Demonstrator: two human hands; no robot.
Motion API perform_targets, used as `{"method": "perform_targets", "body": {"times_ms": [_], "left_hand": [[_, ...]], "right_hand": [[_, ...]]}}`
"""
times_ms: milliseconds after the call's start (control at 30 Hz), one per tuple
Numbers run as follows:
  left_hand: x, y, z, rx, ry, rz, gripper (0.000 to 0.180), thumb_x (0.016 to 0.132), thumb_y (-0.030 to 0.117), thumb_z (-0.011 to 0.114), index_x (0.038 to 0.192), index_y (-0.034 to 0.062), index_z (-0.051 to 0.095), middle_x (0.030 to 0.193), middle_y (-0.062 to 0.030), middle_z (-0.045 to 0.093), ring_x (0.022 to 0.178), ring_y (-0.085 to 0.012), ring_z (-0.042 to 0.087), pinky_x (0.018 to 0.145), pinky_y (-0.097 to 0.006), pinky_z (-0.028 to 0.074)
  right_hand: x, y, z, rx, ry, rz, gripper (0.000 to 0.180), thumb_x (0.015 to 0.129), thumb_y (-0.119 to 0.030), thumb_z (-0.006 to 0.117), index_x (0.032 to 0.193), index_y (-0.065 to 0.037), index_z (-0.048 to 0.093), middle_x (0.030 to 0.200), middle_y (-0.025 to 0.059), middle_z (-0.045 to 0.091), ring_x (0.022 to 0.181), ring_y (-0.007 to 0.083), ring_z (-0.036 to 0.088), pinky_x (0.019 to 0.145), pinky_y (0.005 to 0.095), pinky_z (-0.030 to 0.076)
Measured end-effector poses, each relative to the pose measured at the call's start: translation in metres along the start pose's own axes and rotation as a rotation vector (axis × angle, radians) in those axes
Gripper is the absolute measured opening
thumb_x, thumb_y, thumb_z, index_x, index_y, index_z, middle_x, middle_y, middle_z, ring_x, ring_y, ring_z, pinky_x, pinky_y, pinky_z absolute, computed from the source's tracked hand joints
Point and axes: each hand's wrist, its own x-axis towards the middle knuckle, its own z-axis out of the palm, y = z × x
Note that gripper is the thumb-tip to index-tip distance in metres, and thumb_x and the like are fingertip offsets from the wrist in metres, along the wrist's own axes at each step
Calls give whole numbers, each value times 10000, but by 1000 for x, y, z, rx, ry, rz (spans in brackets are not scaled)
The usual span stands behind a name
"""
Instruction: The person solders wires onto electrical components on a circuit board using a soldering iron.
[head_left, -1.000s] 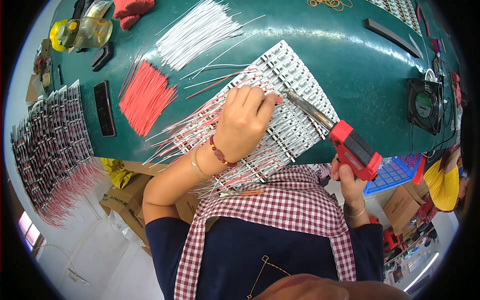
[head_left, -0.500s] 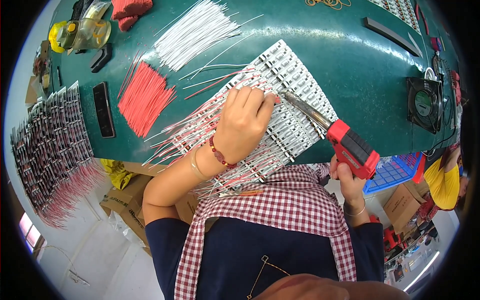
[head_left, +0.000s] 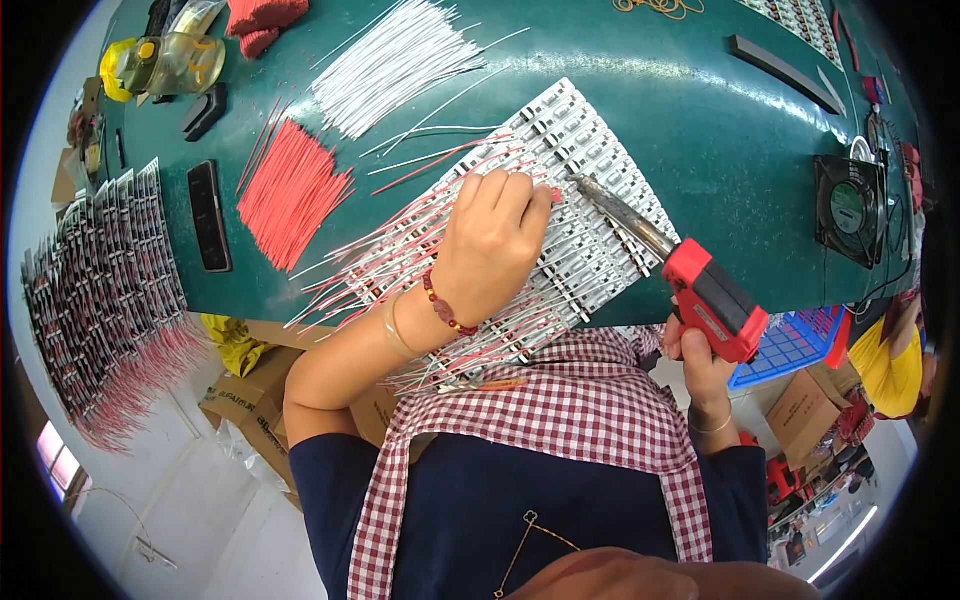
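wires (head_left: 295, 190) beside left hand (head_left: 490, 250), fan (head_left: 850, 208)

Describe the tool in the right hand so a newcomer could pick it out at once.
Start at the green table, then the white strip panel near its front edge. The soldering gun reaches it from the right hand: a red pistol body with a long grey metal tip.

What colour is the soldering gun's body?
Red, clearest in the head view: the soldering gun.
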Motion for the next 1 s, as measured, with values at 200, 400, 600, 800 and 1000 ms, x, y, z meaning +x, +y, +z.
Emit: {"method": "perform_targets", "body": {"times_ms": [200,400,600,800,1000], "left_hand": [[2,3,0,15,-8,0,209,715,-3,615,922,2,646,741,-69,447,702,-223,481,636,-345,393],[4,7,-3,63,-45,-2,194,730,14,612,922,-1,638,739,-72,420,703,-220,469,642,-343,387],[4,7,-2,77,-61,-3,192,743,24,614,932,-6,639,739,-73,416,707,-221,470,649,-344,385],[4,8,-2,79,-72,-18,195,740,26,618,931,-6,642,757,-73,447,721,-224,482,662,-348,398],[1,6,-1,87,-63,-1,128,740,40,582,841,-38,595,772,-95,481,753,-224,486,673,-341,395]], "right_hand": [[6,6,8,-155,22,-104,362,932,-224,554,1166,48,514,644,63,536,515,98,461,464,227,365],[1,7,0,-61,-11,70,206,885,-89,614,1066,9,608,879,28,609,763,105,557,671,267,463],[2,4,1,-105,30,5,208,884,-120,623,1039,17,609,845,36,612,735,111,565,650,263,461],[3,1,3,-27,48,-22,240,890,-179,632,1028,16,607,795,42,603,689,113,557,616,262,452],[3,1,3,1,36,-20,234,893,-189,627,1006,14,602,774,40,591,669,107,543,600,255,440]]}}
